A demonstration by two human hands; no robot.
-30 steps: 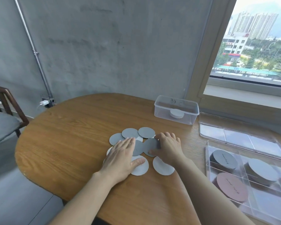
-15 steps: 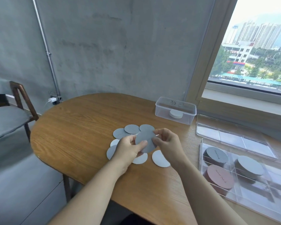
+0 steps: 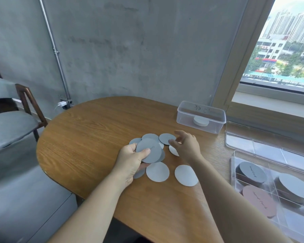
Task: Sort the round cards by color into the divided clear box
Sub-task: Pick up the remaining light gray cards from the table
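Above the tabletop [image 3: 88, 137] the left hand [image 3: 130, 160] pinches grey cards [image 3: 148, 151]; they may slip while the open, empty right hand [image 3: 186, 146] reaches

A bare grey concrete wall [image 3: 130, 50] (pipe running down it) meets a daylit window [image 3: 284, 50] beside a wooden table [image 3: 88, 137].

One view only: head cam, wide-angle, looks fwd & down, close over the left hand [image 3: 130, 160] & right hand [image 3: 187, 146]; table [image 3: 88, 137] beneath them, window [image 3: 286, 46] beyond right hand.
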